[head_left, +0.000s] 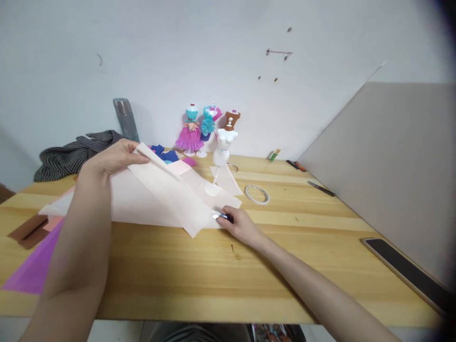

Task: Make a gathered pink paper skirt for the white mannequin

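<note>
My left hand [121,159] pinches the upper left corner of a long pale pink paper strip [171,194], holding that end raised. The strip slants down to the right over a larger pale sheet [142,206] on the table. Beside the strip's lower right end, my right hand [237,225] is closed around a small blue tool [223,216] with a shiny tip pointing left; its exact kind is too small to tell. Just behind the papers stands a bare white mini dress form [224,142] on a round base.
Two dressed mini forms [191,128] and a brown-topped one stand by the wall. A tape roll [257,194], black pen [320,188], and phone [402,273] lie on the right. On the left are a grey bottle [126,118], striped cloth [78,152] and purple sheet [33,266].
</note>
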Action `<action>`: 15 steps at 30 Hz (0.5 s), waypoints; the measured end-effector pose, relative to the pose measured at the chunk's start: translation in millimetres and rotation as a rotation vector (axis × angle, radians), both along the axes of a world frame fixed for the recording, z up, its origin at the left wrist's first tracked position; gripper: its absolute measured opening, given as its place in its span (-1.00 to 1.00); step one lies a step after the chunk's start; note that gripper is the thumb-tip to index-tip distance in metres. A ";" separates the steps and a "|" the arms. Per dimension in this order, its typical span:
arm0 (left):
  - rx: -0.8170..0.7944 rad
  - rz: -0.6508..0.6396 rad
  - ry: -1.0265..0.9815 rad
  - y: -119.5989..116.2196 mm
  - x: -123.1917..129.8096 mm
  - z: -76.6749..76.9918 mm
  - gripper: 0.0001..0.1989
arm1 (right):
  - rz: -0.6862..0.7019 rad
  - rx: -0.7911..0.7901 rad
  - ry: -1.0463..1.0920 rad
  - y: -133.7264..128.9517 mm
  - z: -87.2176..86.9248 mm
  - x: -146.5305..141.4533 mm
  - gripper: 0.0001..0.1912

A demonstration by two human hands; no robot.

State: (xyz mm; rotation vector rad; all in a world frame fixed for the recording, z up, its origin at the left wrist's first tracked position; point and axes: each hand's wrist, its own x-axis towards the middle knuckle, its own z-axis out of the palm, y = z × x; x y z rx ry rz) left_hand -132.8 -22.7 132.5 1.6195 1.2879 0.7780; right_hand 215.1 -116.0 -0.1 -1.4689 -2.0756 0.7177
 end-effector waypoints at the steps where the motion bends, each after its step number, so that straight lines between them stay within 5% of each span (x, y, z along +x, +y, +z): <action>1: 0.004 -0.003 0.006 0.2 -0.2 -0.3 -0.77 | 0.001 -0.006 0.018 2.3 -1.6 -0.6 -0.76; 15: 0.054 -0.023 0.054 7.5 -3.1 -6.5 -0.65 | 0.048 0.064 0.131 12.3 9.3 -22.0 -0.91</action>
